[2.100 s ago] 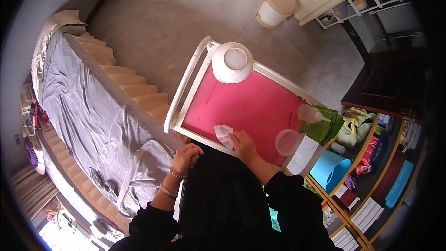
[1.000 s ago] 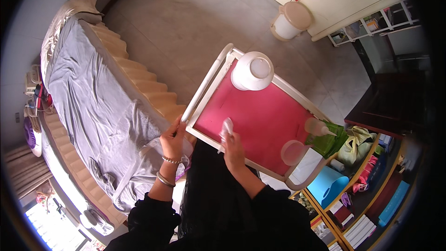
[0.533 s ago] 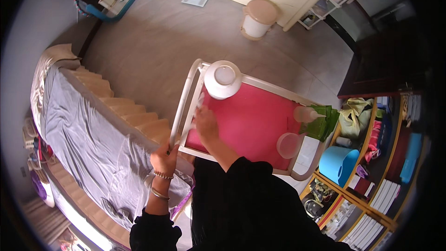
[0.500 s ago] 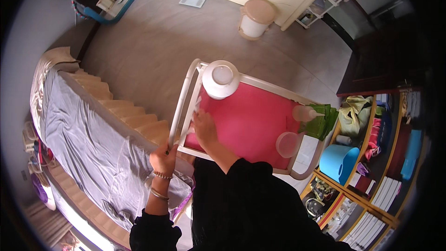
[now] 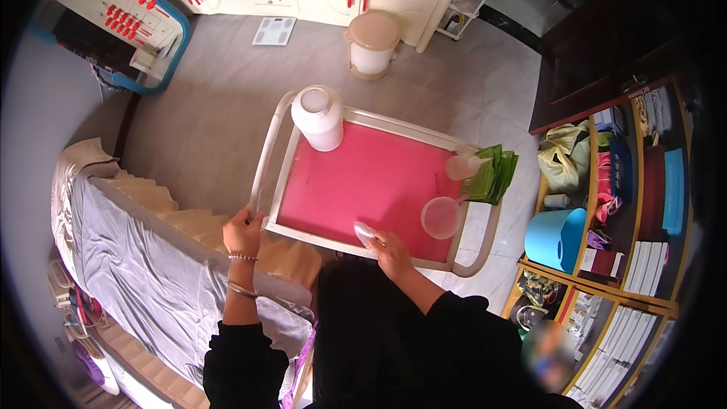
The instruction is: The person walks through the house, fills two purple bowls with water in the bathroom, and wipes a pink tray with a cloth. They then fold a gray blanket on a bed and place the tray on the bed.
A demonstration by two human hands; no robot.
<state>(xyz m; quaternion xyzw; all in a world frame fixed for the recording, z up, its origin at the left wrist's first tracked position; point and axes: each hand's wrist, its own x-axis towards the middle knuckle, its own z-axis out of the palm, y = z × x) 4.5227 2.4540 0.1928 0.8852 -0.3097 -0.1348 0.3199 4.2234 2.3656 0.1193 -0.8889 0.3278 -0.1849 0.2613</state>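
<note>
A white-framed trolley (image 5: 360,251) with a pinkish-red top (image 5: 363,174) stands in front of me. My left hand (image 5: 242,235) is closed round the lower end of its white side rail (image 5: 266,153). Over the near edge of the top, my right hand (image 5: 394,256) pinches a small whitish piece (image 5: 364,232), perhaps a wipe; its kind is unclear. At the top's far left corner rests a white jar-like container (image 5: 318,117). Along the right side are a clear round tub (image 5: 441,217), a clear squeeze bottle (image 5: 462,167) and green packets (image 5: 492,174).
To the left is a bed with a grey cover (image 5: 159,235). A shelf unit (image 5: 606,291) at right holds a blue bin (image 5: 556,238), bags and books. Beyond the trolley, a lidded bin (image 5: 372,45) and a scale (image 5: 273,31) are on the floor.
My right hand has moved from the left end of the red top to its near edge, towards the right. My left hand stays on the rail. The view has shifted.
</note>
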